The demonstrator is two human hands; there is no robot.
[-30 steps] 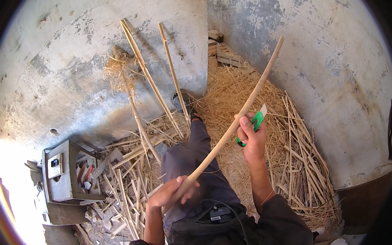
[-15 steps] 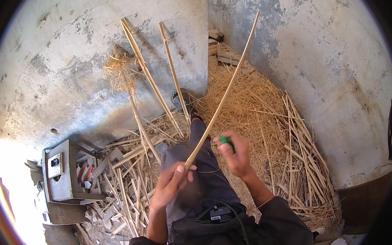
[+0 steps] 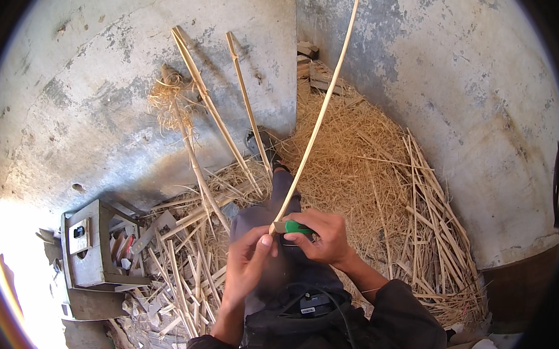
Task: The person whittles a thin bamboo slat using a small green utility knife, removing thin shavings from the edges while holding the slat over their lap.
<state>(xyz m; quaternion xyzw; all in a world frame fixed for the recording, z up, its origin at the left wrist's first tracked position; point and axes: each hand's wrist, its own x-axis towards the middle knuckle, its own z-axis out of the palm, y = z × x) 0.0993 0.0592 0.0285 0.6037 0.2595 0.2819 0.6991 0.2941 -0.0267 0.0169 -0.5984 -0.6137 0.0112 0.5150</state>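
Observation:
A long, pale bamboo strip (image 3: 320, 122) slants up and away from my lap, its far end running out of the top of the picture. Its near end is pinched between the thumb and fingers of my left hand (image 3: 244, 260). My right hand (image 3: 324, 236) is closed round the green handle of a knife (image 3: 298, 228). The short blade lies against the strip just beyond my left fingertips. My left fingers partly hide the strip's very end. Both hands are close together above my dark trousers.
A heap of fine shavings (image 3: 349, 140) covers the floor ahead, with split bamboo strips (image 3: 435, 244) along its right side. Bamboo lengths (image 3: 202, 87) lean on the left wall. A small wooden stool (image 3: 85, 269) lies at left beside scattered offcuts (image 3: 191, 277).
My right hand has come down and left, bringing the knife onto the strip near its held end. The strip has tilted steeper, and its far tip has left the picture.

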